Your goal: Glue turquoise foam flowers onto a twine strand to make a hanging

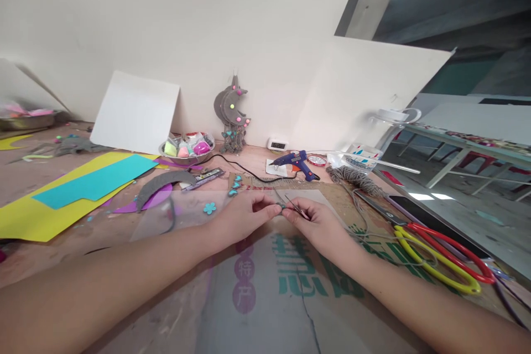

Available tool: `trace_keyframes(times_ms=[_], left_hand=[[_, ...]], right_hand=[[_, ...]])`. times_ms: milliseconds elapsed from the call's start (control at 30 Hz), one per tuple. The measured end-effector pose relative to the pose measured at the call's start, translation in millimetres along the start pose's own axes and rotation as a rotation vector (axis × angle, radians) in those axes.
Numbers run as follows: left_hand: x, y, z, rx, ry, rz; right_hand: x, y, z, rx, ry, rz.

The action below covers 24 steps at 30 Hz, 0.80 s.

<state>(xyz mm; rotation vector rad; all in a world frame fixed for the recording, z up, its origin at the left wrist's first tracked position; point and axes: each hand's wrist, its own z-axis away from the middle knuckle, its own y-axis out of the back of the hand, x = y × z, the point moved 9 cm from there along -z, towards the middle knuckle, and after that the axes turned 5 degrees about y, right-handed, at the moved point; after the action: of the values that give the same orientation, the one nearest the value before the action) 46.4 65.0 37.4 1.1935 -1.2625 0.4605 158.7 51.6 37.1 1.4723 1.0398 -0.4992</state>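
My left hand (253, 214) and my right hand (309, 221) meet at the middle, above a printed cardboard sheet (344, 276). Thumb and fingers of my left hand pinch a small teal piece (282, 207) with grey cord. The fingertips of my right hand touch the same piece, and a thin pointed metal tool (296, 207) lies in that hand. From the hands a dark strand (305, 310) hangs toward the near edge. Left of my left hand lies a teal flower (209, 208). Small teal shapes (234, 185) sit just beyond.
A blue glue gun (302, 165), a grey cord bundle (359, 180) and red-and-yellow-handled scissors (448, 254) lie beyond and right. At left are a grey crescent (161, 183), coloured sheets (95, 180) and a bowl of clay packets (186, 149). A moon ornament (233, 108) hangs behind.
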Motion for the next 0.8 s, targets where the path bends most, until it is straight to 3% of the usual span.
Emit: trace_keyframes(times_ms=[300, 567, 800], left_hand=[[-8, -2.1, 0, 0.026, 0.074, -0.036], [3, -0.5, 2, 0.021, 0.040, -0.079], [-8, -2.2, 2, 0.027, 0.074, -0.129]], right_hand=[[-1, -4, 2, -0.024, -0.007, -0.014], [-3, 0, 3, 0.009, -0.016, 0.024], [-6, 0, 4, 0.015, 0.003, 0.043]])
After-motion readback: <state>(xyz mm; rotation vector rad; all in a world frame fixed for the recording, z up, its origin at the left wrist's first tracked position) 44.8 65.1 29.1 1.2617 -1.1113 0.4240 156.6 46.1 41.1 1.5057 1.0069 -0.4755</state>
